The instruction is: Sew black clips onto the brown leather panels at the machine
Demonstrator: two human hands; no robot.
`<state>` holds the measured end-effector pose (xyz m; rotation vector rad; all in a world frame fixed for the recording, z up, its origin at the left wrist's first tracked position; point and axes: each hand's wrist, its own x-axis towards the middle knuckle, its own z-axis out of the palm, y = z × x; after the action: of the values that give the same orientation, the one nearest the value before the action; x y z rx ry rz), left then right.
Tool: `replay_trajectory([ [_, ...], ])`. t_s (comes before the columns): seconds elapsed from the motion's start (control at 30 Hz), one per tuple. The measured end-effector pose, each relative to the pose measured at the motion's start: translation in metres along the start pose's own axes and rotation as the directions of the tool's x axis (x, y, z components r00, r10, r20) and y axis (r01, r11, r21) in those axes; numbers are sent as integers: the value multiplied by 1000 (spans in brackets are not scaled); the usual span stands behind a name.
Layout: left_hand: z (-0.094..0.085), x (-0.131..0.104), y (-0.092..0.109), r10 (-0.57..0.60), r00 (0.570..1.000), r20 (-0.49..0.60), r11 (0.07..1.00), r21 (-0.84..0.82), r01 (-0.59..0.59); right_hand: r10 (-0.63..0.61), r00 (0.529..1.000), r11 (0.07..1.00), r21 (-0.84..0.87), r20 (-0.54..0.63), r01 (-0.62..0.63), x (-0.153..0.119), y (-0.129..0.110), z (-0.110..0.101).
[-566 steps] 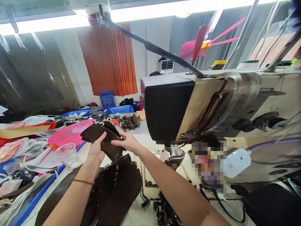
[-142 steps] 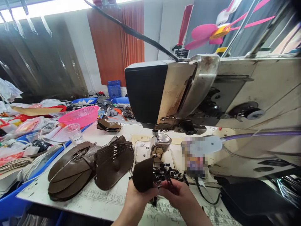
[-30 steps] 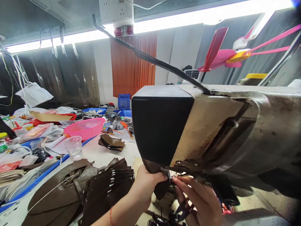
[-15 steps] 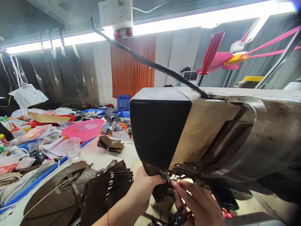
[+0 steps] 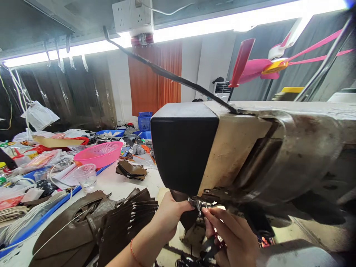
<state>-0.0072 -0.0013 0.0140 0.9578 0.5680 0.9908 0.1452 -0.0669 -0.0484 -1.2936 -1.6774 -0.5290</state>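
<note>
My left hand [image 5: 168, 215] grips a dark brown leather piece [image 5: 188, 219] right under the black head of the sewing machine [image 5: 183, 148]. My right hand [image 5: 236, 237] is beside it, its fingertips pinching a small metal buckle [image 5: 194, 203] at the piece's upper edge, with black straps [image 5: 207, 248] caught in the palm. The needle area is hidden behind the machine head. A fanned stack of brown leather pieces [image 5: 125, 222] lies on the white table [image 5: 116, 185] just left of my left forearm.
Larger brown leather shapes [image 5: 66, 233] lie at the front left. A clear plastic cup [image 5: 85, 177], a pink basket [image 5: 98, 154] and a small pile of brown pieces [image 5: 131, 170] stand further back. Blue trays with clutter [image 5: 25, 200] line the left edge. A pink fan [image 5: 258, 68] hangs above.
Over the last second the view shifted a little; both hands stayed under the machine head holding the brown piece and buckle. Earlier, the hands held the piece lower, in front of the machine.
</note>
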Motion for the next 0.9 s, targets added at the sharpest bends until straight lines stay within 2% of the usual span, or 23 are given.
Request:
replay_trajectory([
  [0.17, 1, 0, 4, -25, 999, 38, 1000, -8, 25, -68, 998, 998, -6, 10, 68, -1, 5, 2],
  [0.3, -3, -3, 1, -52, 998, 22, 998, 28, 51, -76, 994, 997, 24, 81, 74, -2, 3, 0],
  [0.43, -4, -1, -4, -26, 1000, -4, 999, 20, 26, -110, 986, 994, 24, 123, 108, 4, -5, -3],
  [0.57, -4, -10, -11, -62, 989, -134, 997, -60, 54, -133, 983, 991, 3, 124, 134, 3, -13, -15],
  [0.63, -8, -28, -16, -87, 971, -222, 991, -122, 60, -123, 990, 992, 44, 73, 120, -6, -18, -25],
  [0.7, -17, -52, -24, -70, 944, -324, 991, -127, 29, -16, 999, 997, 69, 31, 14, -19, -28, -35],
  [0.73, -23, -66, -28, -17, 927, -376, 997, -82, -14, 80, 996, 994, 76, 39, -83, -26, -34, -39],
  [0.77, -30, -79, -33, 85, 911, -404, 996, 7, -90, 186, 980, 977, 95, 68, -192, -32, -41, -42],
  [0.8, -38, -91, -38, 221, 896, -386, 974, 129, -185, 277, 955, 949, 129, 102, -289, -38, -48, -44],
  [0.87, -52, -112, -46, 463, 860, -215, 854, 368, -368, 361, 913, 894, 208, 189, -396, -47, -64, -45],
  [0.9, -58, -119, -49, 535, 839, -101, 771, 464, -436, 363, 905, 880, 239, 221, -411, -51, -70, -44],
])
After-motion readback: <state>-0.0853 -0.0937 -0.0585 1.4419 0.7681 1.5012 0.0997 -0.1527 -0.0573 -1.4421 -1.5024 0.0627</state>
